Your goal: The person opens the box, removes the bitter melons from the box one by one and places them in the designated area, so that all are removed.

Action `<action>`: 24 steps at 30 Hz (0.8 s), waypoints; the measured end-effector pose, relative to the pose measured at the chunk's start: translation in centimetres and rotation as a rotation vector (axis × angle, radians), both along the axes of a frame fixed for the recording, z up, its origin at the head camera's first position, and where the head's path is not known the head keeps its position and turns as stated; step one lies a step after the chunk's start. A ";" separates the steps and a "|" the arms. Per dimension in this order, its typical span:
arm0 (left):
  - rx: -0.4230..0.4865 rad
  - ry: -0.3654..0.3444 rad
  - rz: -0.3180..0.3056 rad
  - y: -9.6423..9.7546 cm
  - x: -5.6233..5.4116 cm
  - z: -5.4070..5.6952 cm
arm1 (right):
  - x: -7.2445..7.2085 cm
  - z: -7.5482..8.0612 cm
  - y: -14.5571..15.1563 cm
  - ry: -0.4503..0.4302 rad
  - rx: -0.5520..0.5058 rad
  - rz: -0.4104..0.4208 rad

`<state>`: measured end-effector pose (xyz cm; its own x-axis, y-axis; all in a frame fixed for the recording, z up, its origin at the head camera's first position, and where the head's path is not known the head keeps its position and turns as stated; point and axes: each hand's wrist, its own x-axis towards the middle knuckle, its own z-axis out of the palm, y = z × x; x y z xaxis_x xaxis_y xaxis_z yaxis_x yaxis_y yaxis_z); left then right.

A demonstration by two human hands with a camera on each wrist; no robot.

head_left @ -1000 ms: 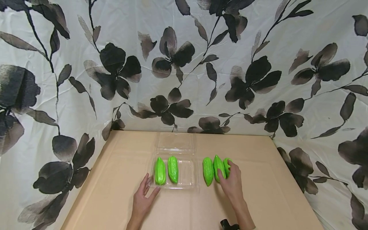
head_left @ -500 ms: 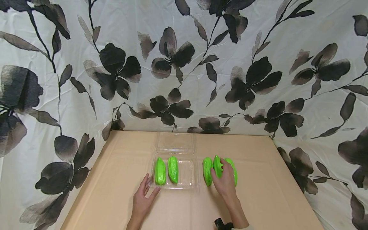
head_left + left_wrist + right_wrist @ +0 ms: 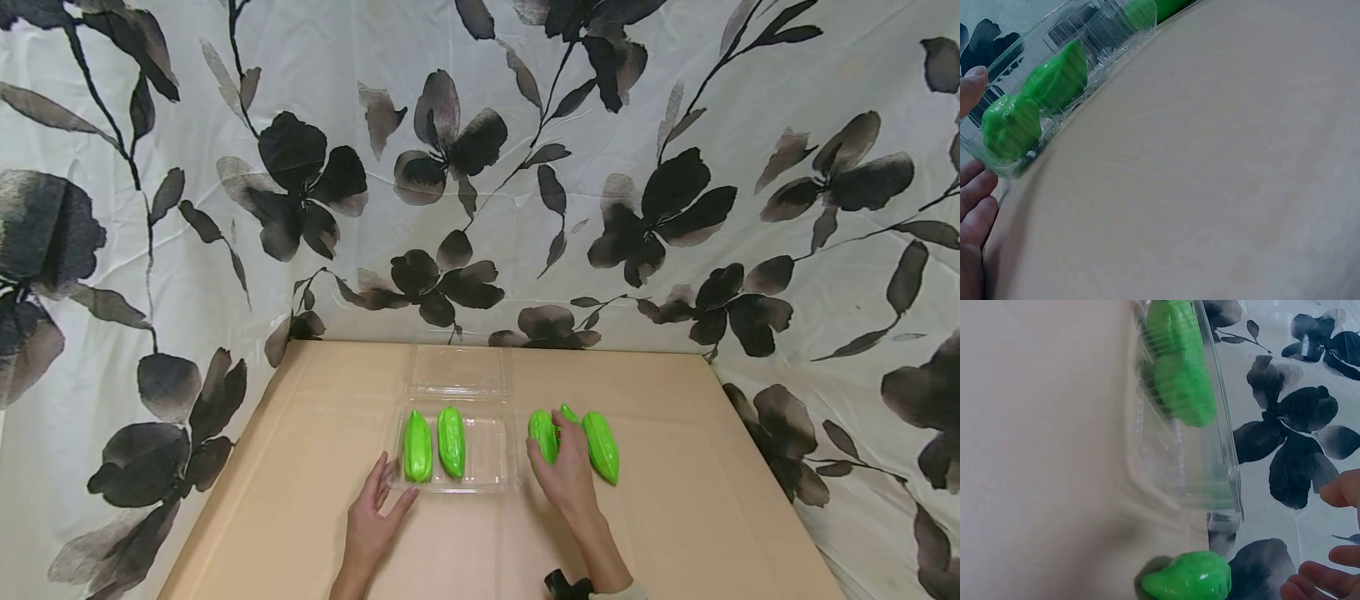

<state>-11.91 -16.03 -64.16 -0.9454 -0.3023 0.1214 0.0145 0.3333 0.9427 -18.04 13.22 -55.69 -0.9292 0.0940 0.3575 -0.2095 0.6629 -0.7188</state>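
A clear plastic clamshell container (image 3: 487,450) lies with its lid (image 3: 460,371) folded back. Two bright green, ribbed, cucumber-like vegetables, the left one (image 3: 417,447) and the right one (image 3: 452,442), lie inside it. My left hand (image 3: 373,512) is at the container's front left corner, thumb and fingers spread; the left wrist view shows them close to its wall. To the right of the container lie three more: a left one (image 3: 542,433), a middle one mostly hidden, and a right one (image 3: 602,447). Over the left and middle ones hovers my right hand (image 3: 570,479), fingers spread.
The container and vegetables lie on a tan board-like tabletop (image 3: 675,500). Behind and beside it hangs a white cloth (image 3: 525,242) with dark flower prints. A black device (image 3: 567,586) sits on the right wrist.
My right hand has moved left, from the rightmost loose vegetable to the middle and left ones. The rightmost vegetable is now uncovered. My left hand and the container stay where they were.
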 end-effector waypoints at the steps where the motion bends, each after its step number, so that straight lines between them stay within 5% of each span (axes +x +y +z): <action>1: 0.003 0.000 0.000 0.0 0.0 0.0 | 0.0 0.0 -0.2 -0.015 0.000 0.002; 19: -0.002 0.047 -0.014 -0.2 0.1 -0.3 | 0.3 -0.7 -2.6 -0.001 0.004 0.074; 24: 0.018 0.022 -0.014 0.4 0.7 2.1 | 0.2 -1.0 -3.2 -0.007 -0.005 0.092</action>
<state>-11.19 -15.60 -62.05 -0.9468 -0.2913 0.1367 0.0396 0.3159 0.9480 -17.83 9.98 -56.70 -0.9364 0.0102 0.3508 -0.2642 0.6373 -0.7239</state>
